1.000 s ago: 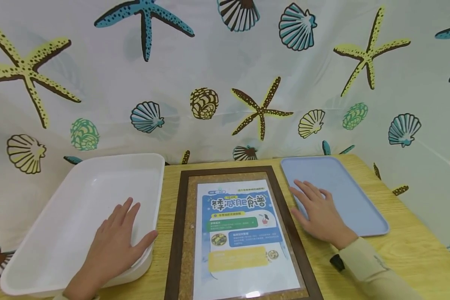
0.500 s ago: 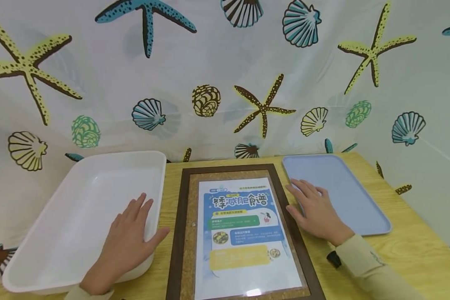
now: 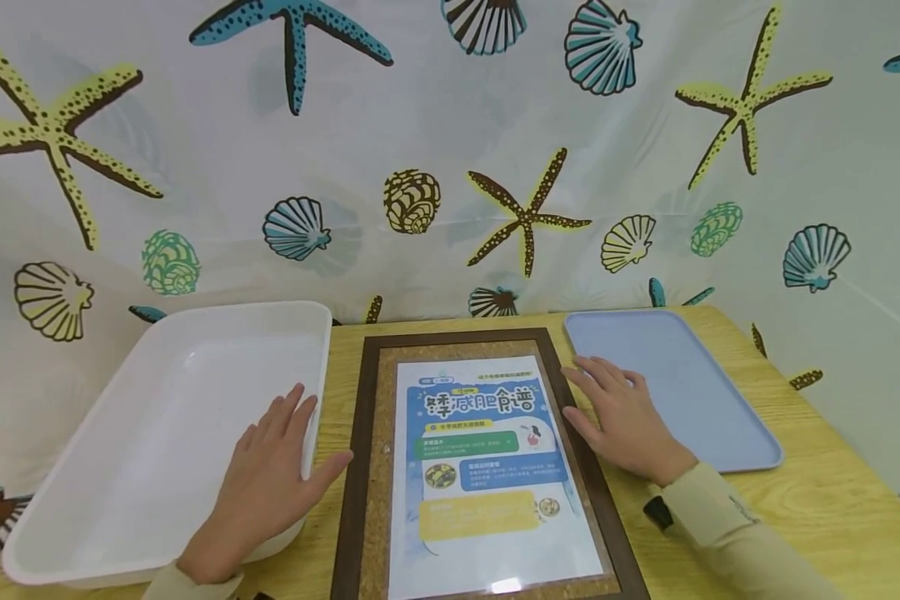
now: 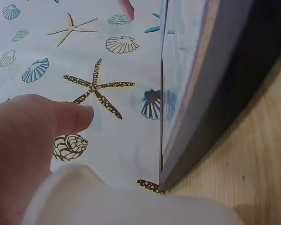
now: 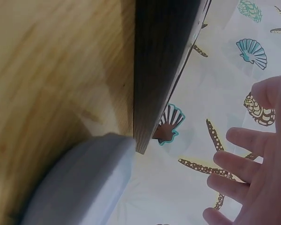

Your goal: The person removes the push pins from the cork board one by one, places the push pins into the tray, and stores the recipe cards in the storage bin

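Note:
A dark brown frame (image 3: 362, 433) with a cork border and a printed blue-and-white poster (image 3: 487, 433) behind its clear front lies flat on the wooden table. My left hand (image 3: 266, 483), fingers extended and thumb spread, hovers over the right rim of a white plastic tub (image 3: 157, 433), its thumb tip by the frame's left edge. On the other side my right hand (image 3: 630, 421) is held above the gap between the frame and a light blue tray (image 3: 682, 383), fingertips at the frame's right edge. Neither hand holds anything; in the right wrist view the fingers (image 5: 243, 166) are spread.
The wooden table (image 3: 817, 500) carries the tub on the left, the frame in the middle and the tray on the right. A white curtain (image 3: 390, 108) printed with starfish and shells hangs behind and at the right side.
My left hand has moved right, from over the tub toward the frame. My right hand has shifted slightly left toward the frame. The frame, tub and tray keep their places.

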`<state>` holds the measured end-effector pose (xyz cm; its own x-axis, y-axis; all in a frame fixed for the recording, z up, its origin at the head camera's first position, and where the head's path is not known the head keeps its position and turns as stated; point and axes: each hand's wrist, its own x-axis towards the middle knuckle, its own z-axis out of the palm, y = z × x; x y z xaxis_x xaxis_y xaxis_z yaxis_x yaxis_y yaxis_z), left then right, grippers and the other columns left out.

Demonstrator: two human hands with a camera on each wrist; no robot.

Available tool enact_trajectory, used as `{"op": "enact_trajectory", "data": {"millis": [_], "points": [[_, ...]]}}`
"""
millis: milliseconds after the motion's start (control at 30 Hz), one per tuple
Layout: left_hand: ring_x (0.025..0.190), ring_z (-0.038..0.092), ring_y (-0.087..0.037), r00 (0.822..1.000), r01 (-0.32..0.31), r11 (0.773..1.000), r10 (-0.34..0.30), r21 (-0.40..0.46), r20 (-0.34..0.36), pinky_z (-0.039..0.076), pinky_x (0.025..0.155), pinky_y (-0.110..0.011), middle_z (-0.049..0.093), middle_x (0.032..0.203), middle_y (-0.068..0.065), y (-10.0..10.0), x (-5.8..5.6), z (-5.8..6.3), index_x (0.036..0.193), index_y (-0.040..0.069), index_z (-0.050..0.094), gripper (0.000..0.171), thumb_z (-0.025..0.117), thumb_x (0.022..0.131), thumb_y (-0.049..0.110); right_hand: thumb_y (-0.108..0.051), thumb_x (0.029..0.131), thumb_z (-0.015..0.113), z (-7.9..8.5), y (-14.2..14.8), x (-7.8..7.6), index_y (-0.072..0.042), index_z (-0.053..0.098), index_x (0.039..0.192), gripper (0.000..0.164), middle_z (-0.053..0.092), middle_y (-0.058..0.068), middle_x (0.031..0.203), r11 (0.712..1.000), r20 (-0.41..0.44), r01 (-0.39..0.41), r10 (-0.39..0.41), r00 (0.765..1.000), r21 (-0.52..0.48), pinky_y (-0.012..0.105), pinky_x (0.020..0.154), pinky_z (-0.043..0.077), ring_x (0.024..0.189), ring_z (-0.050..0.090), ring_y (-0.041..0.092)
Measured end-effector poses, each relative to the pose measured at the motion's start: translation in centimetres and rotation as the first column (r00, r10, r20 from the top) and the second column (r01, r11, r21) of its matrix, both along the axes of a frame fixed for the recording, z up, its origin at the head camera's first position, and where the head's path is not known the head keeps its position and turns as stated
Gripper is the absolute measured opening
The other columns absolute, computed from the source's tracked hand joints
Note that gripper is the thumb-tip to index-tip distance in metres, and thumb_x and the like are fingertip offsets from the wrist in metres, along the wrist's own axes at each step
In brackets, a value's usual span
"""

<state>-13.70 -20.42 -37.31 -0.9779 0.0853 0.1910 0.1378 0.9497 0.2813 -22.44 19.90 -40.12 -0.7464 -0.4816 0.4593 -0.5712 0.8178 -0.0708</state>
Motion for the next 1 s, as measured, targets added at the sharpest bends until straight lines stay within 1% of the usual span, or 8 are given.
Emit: {"op": "enact_trajectory", "data": {"millis": [233,333,467,600,833,1000], "points": [[0.140,0.023,-0.048,1.000,0.008,1.000,-0.008,0.011,-0.018,0.022,0.105,-0.071,0.024,0.154,-0.026,1.0,-0.3,0.2,0.145,-0.004,0.034,0.086,0.060,0.087,0.054,-0.032,0.091,0.064,0.2,-0.8,0.0,-0.008,0.053,0.134,0.050,0.050,0.017,0.140,1.000,0.044,-0.019,0.020,0.999,-0.020,0.061,0.094,0.037,0.131,0.044,0.034],[0.140,0.023,-0.048,1.000,0.010,1.000,-0.009,0.020,-0.015,0.022,0.105,-0.071,0.025,0.154,-0.026,1.3,-0.3,0.1,0.145,-0.003,0.034,0.087,0.061,0.086,0.055,-0.032,0.091,0.063,0.3,-1.1,-0.1,-0.008,0.053,0.134,0.050,0.049,0.017,0.141,1.000,0.046,-0.020,0.021,0.999,-0.016,0.060,0.094,0.037,0.131,0.043,0.034],[0.140,0.025,-0.048,1.000,0.006,1.000,-0.006,0.011,-0.014,0.023,0.106,-0.070,0.026,0.154,-0.025,1.6,-0.5,-0.2,0.144,-0.001,0.036,0.087,0.063,0.084,0.056,-0.033,0.092,0.063,0.4,-1.3,-0.2,-0.007,0.054,0.134,0.050,0.048,0.017,0.142,0.999,0.056,-0.028,0.028,0.998,-0.016,0.059,0.094,0.038,0.131,0.044,0.034],[0.140,0.026,-0.048,1.000,0.013,1.000,-0.013,0.004,-0.025,0.023,0.106,-0.070,0.028,0.153,-0.025,1.9,-0.6,-0.4,0.142,0.000,0.041,0.081,0.065,0.084,0.052,-0.034,0.092,0.063,0.6,-1.7,-0.2,-0.008,0.054,0.133,0.050,0.048,0.016,0.142,0.999,0.074,-0.030,0.031,0.997,-0.017,0.058,0.095,0.038,0.131,0.044,0.033],[0.138,0.030,-0.048,0.998,0.030,0.999,-0.031,-0.023,-0.063,0.023,0.106,-0.070,0.034,0.151,-0.025,2.5,-0.7,-0.6,0.137,0.002,0.048,0.074,0.068,0.082,0.048,-0.034,0.092,0.062,1.1,-2.3,-0.5,-0.007,0.054,0.134,0.050,0.049,0.016,0.142,0.998,0.080,-0.052,0.054,0.995,-0.023,0.058,0.096,0.038,0.131,0.044,0.034],[0.137,0.033,-0.047,0.994,0.044,0.999,-0.044,-0.005,-0.098,0.026,0.105,-0.069,0.038,0.148,-0.025,3.0,-1.0,-0.6,0.135,0.002,0.050,0.071,0.070,0.082,0.045,-0.032,0.093,0.062,1.1,-2.8,-0.7,-0.006,0.053,0.135,0.050,0.049,0.017,0.141,0.996,0.096,-0.078,0.082,0.992,-0.043,0.058,0.097,0.038,0.131,0.044,0.034]]}}
